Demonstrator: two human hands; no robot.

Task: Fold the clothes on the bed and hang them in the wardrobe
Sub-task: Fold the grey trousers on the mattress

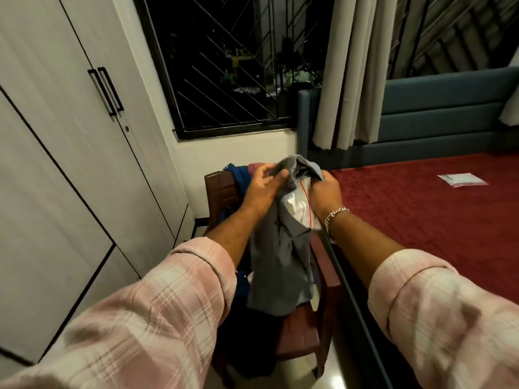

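Observation:
Both hands hold up a grey garment (pixel 280 265) over a brown plastic chair (pixel 302 332). My left hand (pixel 262 186) pinches its top edge. My right hand (pixel 325 192) grips the other side together with a clear plastic bag (pixel 297 209) that has a red strip. The cloth hangs down between my forearms. More clothes, blue (pixel 238 175) and dark ones, lie heaped on the chair. The white wardrobe (pixel 70 164) stands at the left, its doors closed, with black handles (pixel 105 91). The bed (pixel 421 209) with its dark red cover lies at the right.
A small clear packet (pixel 463 179) lies on the bed cover. The blue padded headboard (pixel 449 113) and beige curtains (pixel 356 71) stand behind the bed. A barred dark window (pixel 233 63) fills the far wall. The chair sits in the narrow gap between wardrobe and bed.

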